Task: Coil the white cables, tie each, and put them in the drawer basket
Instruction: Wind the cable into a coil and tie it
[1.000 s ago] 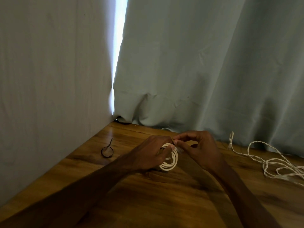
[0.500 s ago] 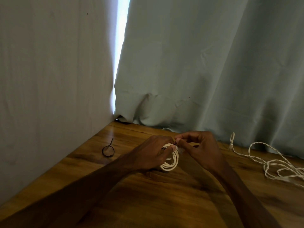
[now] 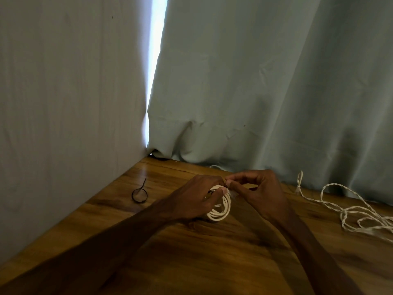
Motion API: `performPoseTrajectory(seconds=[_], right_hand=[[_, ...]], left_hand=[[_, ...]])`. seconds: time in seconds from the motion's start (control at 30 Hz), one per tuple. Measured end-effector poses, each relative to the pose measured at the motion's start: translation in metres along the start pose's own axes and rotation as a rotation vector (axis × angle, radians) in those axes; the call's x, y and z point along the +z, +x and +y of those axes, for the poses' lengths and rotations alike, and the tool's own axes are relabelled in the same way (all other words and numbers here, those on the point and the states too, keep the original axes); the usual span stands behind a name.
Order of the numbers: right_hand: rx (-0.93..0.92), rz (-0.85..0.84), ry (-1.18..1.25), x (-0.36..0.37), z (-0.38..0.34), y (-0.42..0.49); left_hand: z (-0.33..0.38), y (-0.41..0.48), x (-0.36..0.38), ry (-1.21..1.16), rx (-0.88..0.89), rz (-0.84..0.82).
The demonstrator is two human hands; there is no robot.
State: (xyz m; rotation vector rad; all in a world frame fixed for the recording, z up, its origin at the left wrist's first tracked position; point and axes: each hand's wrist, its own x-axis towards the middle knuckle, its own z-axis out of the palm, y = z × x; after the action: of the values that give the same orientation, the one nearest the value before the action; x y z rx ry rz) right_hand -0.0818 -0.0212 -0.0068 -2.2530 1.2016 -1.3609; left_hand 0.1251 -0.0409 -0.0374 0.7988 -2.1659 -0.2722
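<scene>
A coiled white cable (image 3: 223, 210) stands on edge on the wooden table (image 3: 191, 262), in the middle of the view. My left hand (image 3: 197, 199) wraps around the coil's left side and grips it. My right hand (image 3: 259, 192) pinches something small at the coil's top, thumb and forefinger pressed together; what it pinches is too small to make out. A second white cable (image 3: 350, 211), twisted and loose, sprawls at the right edge of the table. No drawer basket is in view.
A black tie looped into a ring (image 3: 139, 194) lies on the table to the left of my hands. A pale curtain (image 3: 255, 92) hangs along the table's back edge, and a wall (image 3: 63, 103) closes the left side.
Both hands have stayed on the coil; the fingers at its top have shifted only slightly. The view has edged a little.
</scene>
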Motion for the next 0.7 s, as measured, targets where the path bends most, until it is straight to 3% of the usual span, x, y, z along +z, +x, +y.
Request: performPoseTrajectory(seconds=[0.7], right_hand=[[0.006,-0.011,0.111,-0.0008,-0.0016,0.0008]], left_hand=[[0.0004,0.0000,-0.0016,-0.001,-0.021,0.010]])
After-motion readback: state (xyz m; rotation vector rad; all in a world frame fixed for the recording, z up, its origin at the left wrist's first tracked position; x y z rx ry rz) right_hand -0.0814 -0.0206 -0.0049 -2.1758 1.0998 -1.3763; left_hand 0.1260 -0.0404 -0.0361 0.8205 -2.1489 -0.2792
